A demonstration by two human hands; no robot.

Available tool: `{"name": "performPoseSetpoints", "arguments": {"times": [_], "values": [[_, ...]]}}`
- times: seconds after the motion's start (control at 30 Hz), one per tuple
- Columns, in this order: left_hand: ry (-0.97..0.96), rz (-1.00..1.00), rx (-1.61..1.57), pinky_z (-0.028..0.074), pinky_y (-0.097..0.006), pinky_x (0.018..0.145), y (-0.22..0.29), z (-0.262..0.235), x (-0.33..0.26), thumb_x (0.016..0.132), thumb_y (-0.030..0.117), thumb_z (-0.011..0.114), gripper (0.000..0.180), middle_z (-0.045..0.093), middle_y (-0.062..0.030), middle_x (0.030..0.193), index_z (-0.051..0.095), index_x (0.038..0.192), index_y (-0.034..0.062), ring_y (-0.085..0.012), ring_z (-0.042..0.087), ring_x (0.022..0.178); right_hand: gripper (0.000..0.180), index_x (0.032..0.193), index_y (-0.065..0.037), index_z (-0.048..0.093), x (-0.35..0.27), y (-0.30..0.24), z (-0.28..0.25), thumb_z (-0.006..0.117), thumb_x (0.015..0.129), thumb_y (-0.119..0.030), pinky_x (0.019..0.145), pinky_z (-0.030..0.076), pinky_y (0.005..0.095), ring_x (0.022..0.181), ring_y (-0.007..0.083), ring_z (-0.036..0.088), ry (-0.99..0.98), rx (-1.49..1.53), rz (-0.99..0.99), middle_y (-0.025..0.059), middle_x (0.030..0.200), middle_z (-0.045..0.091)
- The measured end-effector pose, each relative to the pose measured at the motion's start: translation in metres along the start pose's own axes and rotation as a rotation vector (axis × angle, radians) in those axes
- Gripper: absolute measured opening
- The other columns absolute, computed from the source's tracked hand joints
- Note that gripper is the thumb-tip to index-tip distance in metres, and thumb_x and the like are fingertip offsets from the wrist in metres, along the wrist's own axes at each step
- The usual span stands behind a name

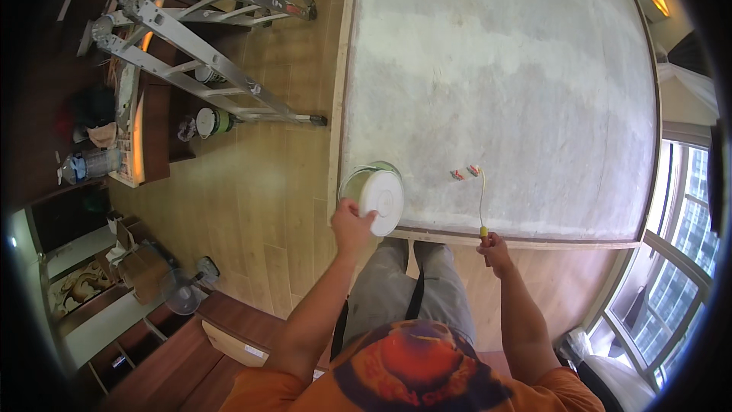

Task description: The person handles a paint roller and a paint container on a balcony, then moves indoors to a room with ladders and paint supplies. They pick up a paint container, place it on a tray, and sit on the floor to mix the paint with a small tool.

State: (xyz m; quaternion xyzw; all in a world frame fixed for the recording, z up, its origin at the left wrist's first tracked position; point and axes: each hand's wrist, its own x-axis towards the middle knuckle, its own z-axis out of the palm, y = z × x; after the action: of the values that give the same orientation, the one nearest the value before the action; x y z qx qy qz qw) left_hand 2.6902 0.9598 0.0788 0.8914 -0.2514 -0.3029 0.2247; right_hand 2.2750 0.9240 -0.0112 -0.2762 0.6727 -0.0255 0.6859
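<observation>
My left hand [353, 227] is closed on the left edge of a round white lid [383, 203]. The lid is tilted over a pale green bucket [355, 184] with a thin wire handle, at the near left corner of a large grey-white panel [496, 99]. Whether the lid still touches the bucket's rim I cannot tell. In my right hand [497, 253], at the panel's near edge, is the yellow grip of a small paint roller [483, 206]. Its thin bent rod reaches forward over the panel to two small red, green and white patches, too small to make out.
An aluminium stepladder [194, 54] stands at the far left, with a lidded bucket [213, 122] by its foot. A clear water bottle [93, 166], cardboard boxes [141, 263] and a fan [181, 291] are along the left. Windows [675, 282] line the right.
</observation>
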Motion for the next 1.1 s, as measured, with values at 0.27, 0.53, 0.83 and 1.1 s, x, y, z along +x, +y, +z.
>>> {"name": "performPoseSetpoints", "arguments": {"times": [0.27,0.53,0.83,1.1], "values": [[-0.188,0.583,0.228,0.05,-0.046,0.079,0.058,0.042,-0.078,0.076,0.003,0.074,0.022,0.059,-0.0125,0.09,0.056,0.089,0.0054,-0.0368,0.058,0.091,0.036,0.116,-0.007,0.06,-0.026,0.0,-0.017,0.072,0.083,0.002,0.049,0.037,0.0267,0.064,0.009,0.051,0.016,0.073,-0.085,-0.0015,0.083,0.056],[-0.258,1.156,0.271,0.052,-0.044,0.085,0.082,-0.026,-0.124,0.074,0.002,0.072,0.021,0.063,-0.0077,0.096,0.066,0.093,0.0081,-0.0296,0.062,0.096,0.033,0.118,-0.008,0.054,-0.091,-0.024,-0.038,0.066,0.088,0.001,0.054,0.041,0.0255,0.064,0.0092,0.048,-0.115,0.418,-0.13,0.0007,0.087,0.054],[-0.03,1.431,0.133,0.057,-0.046,0.09,0.15,-0.127,-0.186,0.068,0.001,0.076,0.03,0.065,-0.0069,0.099,0.072,0.097,0.0073,-0.0315,0.064,0.098,0.03,0.115,-0.011,0.057,-0.19,-0.133,0.005,0.06,0.099,-0.037,0.046,0.035,0.0211,0.057,0.0057,0.045,-0.582,0.704,-0.174,0.0017,0.091,0.061],[0.325,1.334,0.044,0.058,-0.042,0.093,0.167,-0.158,-0.219,0.073,-0.01,0.076,0.033,0.061,-0.009,0.098,0.068,0.1,0.0067,-0.0298,0.064,0.094,0.032,0.122,-0.007,0.058,-0.26,-0.187,0.01,0.067,0.101,-0.028,0.043,0.036,0.0189,0.049,0.0034,0.046,-0.752,0.699,-0.4,-0.0025,0.083,0.061]]}}
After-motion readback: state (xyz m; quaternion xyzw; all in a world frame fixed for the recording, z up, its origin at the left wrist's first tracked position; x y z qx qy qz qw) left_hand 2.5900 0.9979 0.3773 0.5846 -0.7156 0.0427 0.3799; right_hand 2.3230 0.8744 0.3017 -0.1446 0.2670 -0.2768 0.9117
